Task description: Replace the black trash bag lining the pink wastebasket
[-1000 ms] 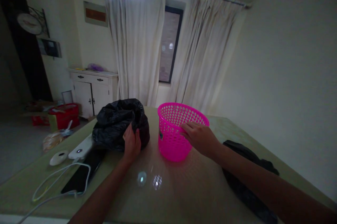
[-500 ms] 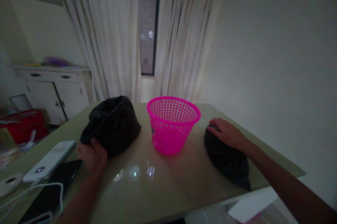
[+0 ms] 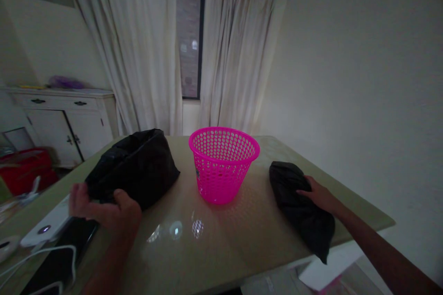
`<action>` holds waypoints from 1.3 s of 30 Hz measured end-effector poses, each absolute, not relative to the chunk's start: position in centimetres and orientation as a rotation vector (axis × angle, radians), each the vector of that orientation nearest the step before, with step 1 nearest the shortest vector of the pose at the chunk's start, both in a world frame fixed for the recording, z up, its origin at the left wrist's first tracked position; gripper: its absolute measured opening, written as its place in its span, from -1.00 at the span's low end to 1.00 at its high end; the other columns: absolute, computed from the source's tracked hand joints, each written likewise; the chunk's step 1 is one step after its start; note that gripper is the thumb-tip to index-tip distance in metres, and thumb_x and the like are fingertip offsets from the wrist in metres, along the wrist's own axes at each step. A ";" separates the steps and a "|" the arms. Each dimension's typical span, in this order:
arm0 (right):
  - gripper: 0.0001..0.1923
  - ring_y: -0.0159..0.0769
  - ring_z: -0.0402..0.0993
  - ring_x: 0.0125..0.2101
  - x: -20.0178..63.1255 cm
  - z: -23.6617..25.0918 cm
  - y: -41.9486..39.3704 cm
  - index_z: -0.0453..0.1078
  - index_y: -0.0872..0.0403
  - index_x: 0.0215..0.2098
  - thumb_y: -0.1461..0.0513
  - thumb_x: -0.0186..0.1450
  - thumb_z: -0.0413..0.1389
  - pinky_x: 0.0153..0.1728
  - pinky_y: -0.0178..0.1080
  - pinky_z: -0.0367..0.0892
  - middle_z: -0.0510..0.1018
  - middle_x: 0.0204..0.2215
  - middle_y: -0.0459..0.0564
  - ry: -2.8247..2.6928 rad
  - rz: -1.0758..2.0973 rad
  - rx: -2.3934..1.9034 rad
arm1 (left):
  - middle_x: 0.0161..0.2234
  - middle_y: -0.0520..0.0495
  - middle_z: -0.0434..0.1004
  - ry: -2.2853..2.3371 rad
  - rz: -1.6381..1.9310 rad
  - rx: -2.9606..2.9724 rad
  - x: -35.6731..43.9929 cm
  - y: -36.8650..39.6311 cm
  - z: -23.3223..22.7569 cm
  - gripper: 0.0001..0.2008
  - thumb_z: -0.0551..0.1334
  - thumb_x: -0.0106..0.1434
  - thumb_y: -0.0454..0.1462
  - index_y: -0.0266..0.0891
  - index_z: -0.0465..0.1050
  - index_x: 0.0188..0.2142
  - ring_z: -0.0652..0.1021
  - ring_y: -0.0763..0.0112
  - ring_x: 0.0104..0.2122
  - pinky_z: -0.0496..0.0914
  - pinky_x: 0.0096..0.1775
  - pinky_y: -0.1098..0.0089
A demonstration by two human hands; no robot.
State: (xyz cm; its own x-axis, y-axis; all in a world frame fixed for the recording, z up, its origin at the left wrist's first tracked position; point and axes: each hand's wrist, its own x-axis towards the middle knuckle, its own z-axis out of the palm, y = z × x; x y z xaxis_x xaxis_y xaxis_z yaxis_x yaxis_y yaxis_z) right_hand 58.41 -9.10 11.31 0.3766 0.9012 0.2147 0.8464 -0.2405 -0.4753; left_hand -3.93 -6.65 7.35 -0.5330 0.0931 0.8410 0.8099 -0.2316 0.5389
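Half-curled left hand (image 3: pixel 112 212) touching a bulky open-topped black plastic bag (image 3: pixel 147 172), pink perforated plastic basket (image 3: pixel 221 177) between the hands, part-open right hand (image 3: pixel 320 197) on a flattened black plastic bag (image 3: pixel 294 207), both grips unclear.

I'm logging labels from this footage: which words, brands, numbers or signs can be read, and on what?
No text can be read in this view.
Pink perforated basket: its small dark sticker is too small to read.
White rectangular device: any marking is too blurred to read.
Left black plastic bag, right black plastic bag: no lettering visible.
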 end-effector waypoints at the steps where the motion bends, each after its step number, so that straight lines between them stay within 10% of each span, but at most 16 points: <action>1: -0.35 0.28 0.65 0.08 58.3 12.2 -9.1 0.52 0.06 0.14 0.08 0.07 0.25 0.23 0.16 0.48 0.69 0.06 0.28 -1.506 0.169 -2.052 | 0.45 -0.26 0.24 -1.440 -1.844 -1.189 -2.9 -7.1 8.4 -0.27 0.23 0.38 -0.27 -0.11 0.10 0.50 0.32 -0.19 0.43 0.25 0.43 -0.27; 6: -0.49 0.17 0.63 0.01 54.2 21.4 -8.9 0.58 -0.05 -0.04 0.08 0.02 0.21 0.23 0.15 0.43 0.71 -0.07 0.18 -1.235 0.156 -1.623 | 0.14 -0.16 0.62 -1.174 -1.714 -2.050 3.3 -8.4 15.2 -0.69 0.08 0.54 -0.25 -0.07 0.45 0.19 0.59 0.06 0.18 0.39 0.27 -0.08; 17: -0.66 -0.23 0.53 -0.03 40.1 42.1 -2.0 0.43 0.09 0.03 0.28 0.28 0.16 0.12 -0.10 0.44 0.62 -0.03 0.16 -1.414 -0.343 -0.515 | -0.03 -0.10 0.67 -1.072 -1.174 -2.544 9.3 -6.7 18.9 -0.76 0.15 0.60 -0.12 -0.12 0.55 0.03 0.57 0.10 0.03 0.29 0.19 0.01; 28: -0.63 -0.16 0.54 -0.17 34.1 32.6 2.7 0.50 0.09 -0.05 0.23 0.19 0.08 0.01 -0.10 0.43 0.62 -0.24 -0.02 -1.698 0.128 -0.817 | -0.11 -0.11 0.66 -1.036 -1.112 -2.446 7.7 -8.8 19.1 -0.74 0.14 0.60 -0.10 -0.12 0.57 0.01 0.57 0.11 -0.08 0.33 0.04 0.07; 39: -0.65 -0.13 0.56 0.04 31.1 27.6 0.8 0.59 0.13 0.06 0.15 0.37 0.24 0.17 -0.07 0.39 0.67 0.02 0.10 -2.730 0.598 -0.968 | -0.17 -0.07 0.67 -1.050 -1.162 -2.559 8.2 -9.1 20.3 -0.71 0.12 0.60 -0.07 -0.10 0.59 -0.07 0.61 0.13 -0.09 0.37 0.04 0.06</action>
State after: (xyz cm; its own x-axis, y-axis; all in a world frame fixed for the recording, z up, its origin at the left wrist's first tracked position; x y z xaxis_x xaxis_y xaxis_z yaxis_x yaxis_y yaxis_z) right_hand 31.12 0.78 27.60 -0.7708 0.6360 0.0375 0.5620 0.7066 -0.4300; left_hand 8.22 -9.13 20.26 0.4575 0.5397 0.7067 0.6486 -0.7462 0.1500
